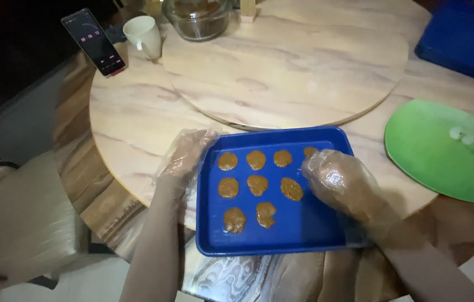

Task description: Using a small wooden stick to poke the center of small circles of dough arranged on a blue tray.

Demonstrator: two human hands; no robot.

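A blue rectangular tray [304,229] lies at the near edge of a round marble-patterned table [131,117]. Several flat brown dough rounds [257,184] sit on it in rows. My left hand [184,156], in a clear plastic glove, rests against the tray's far left corner with fingers spread. My right hand [340,182], also gloved, hovers over the tray's right side, fingers curled beside the rightmost rounds. Whether it pinches any dough is hidden by the glove.
A round wooden turntable [287,61] fills the table's middle. A glass bowl [198,19], a white cup [143,36] and a propped phone [93,42] stand far left. A green round mat [444,151] lies right, a blue object [466,36] far right. A beige chair [19,223] stands left.
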